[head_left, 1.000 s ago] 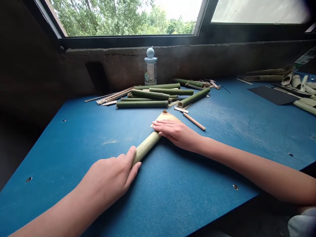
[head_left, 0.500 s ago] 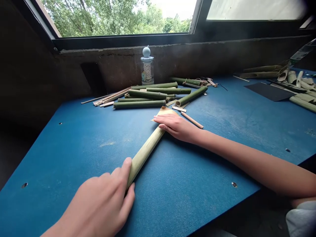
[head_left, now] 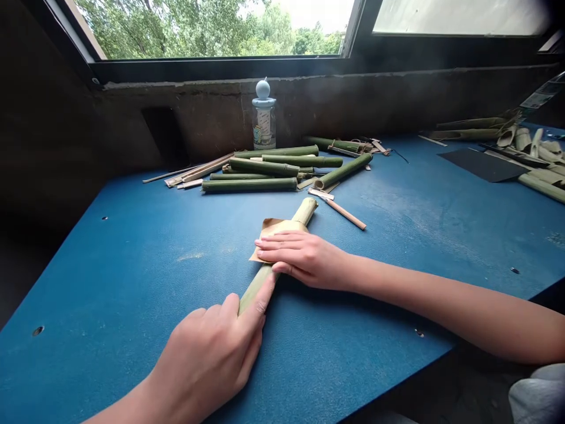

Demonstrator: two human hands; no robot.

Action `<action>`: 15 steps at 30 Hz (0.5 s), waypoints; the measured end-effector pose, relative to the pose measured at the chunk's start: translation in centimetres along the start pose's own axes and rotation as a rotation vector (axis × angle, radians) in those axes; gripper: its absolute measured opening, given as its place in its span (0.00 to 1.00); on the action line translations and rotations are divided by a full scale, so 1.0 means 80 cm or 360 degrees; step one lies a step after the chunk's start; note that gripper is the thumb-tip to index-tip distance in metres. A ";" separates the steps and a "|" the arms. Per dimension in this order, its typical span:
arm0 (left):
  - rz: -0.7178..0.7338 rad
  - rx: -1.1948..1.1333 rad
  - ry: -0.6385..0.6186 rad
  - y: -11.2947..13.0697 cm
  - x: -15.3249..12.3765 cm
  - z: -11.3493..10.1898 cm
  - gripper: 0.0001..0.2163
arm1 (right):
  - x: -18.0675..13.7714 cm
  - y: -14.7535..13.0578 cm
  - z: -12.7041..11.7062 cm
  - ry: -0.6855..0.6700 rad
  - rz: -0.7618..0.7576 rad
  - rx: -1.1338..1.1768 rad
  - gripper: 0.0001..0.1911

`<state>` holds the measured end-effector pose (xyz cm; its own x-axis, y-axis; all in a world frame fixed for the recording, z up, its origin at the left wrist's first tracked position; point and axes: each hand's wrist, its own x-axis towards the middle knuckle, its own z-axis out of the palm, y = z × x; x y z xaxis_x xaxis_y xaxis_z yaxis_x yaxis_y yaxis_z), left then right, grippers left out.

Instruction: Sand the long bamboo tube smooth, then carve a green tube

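Observation:
A pale green bamboo tube lies diagonally on the blue table. My left hand grips its near end, fingers wrapped round it. My right hand presses a tan sheet of sandpaper over the tube's middle, fingers curled over it. The tube's far end sticks out beyond the sandpaper.
A pile of dark green bamboo tubes and thin slats lies at the back by a small clear bottle. A loose stick lies right of the tube. More bamboo pieces and a dark sheet sit far right.
My right hand has slid the sandpaper back along the tube toward me, uncovering the far end. My left hand keeps its hold on the near end.

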<state>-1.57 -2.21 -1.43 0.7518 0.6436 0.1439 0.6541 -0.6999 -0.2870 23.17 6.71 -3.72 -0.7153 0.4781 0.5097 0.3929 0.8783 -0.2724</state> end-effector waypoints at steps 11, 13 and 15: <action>0.0031 -0.0113 -0.0074 -0.006 0.001 0.006 0.25 | 0.004 0.013 -0.004 0.0038 0.0112 0.0173 0.18; 0.0041 -0.0130 -0.0066 -0.006 0.000 0.006 0.25 | 0.006 0.006 -0.002 -0.0042 0.0006 0.0214 0.18; 0.0038 -0.0149 -0.0063 -0.006 0.001 0.006 0.25 | 0.005 0.018 -0.006 -0.0045 0.0058 0.0163 0.18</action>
<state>-1.87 -1.66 -1.73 0.7645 0.6369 0.0998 0.6425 -0.7398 -0.1999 23.72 8.17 -3.53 -0.7183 0.5086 0.4748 0.3591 0.8555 -0.3731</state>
